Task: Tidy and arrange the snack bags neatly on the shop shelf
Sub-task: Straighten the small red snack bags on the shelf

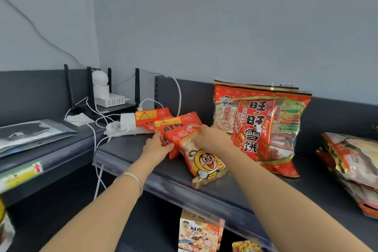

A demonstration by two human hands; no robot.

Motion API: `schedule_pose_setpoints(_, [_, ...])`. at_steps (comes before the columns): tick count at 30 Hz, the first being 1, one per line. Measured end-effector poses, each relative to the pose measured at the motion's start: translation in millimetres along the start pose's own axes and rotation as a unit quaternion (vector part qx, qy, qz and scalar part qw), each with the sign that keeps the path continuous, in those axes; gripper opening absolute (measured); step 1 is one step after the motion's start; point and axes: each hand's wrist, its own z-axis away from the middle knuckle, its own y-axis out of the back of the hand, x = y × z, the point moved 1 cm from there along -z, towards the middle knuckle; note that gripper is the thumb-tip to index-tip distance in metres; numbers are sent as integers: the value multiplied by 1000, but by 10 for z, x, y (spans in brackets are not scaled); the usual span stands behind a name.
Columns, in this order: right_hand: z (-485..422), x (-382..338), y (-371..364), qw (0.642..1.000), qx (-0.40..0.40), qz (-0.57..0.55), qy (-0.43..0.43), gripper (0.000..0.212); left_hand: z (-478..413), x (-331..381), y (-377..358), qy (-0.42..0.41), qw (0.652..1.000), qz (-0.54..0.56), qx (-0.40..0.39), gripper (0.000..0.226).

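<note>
Both bare forearms come in from the bottom edge, left from lower left and right from lower right, stretched forward and converging toward mid-frame. Elbows are out of view. The left wrist is straight, with a thin silver bracelet (134, 180) just below it. The left hand (156, 147) has its palm turned inward, with fingers and thumb curled round the left edge of the snack bag (204, 161). The right hand (212, 139) is back-up with the wrist slightly bent down; its fingers (196, 139) curl onto the upper part of the same bag, thumb hidden underneath. The hands are near each other but not touching, with the bag between them. The right hand sits a little further forward than the left.
</note>
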Motion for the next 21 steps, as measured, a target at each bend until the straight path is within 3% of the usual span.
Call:
schedule_pose_setpoints(4, [-50,-33,25,998,-28,-53,-21,59,-11,93,-12,40,983,176,-17,41])
schedule_pose_setpoints(9, [-42,15,61,984,-32,-173,-22,63,-140,56,-144,70,970,230,-28,70])
schedule_pose_setpoints(13, [-67,50,49,969,-30,-243,-31,69,-235,14,-128,84,950,302,8,67])
schedule_pose_setpoints(17, [-137,30,28,964,-43,-254,-66,52,-369,-4,-124,79,922,378,16,67])
schedule_pose_setpoints(21, [-243,-81,38,964,-62,-236,-108,57,-462,-23,-174,73,900,428,40,64])
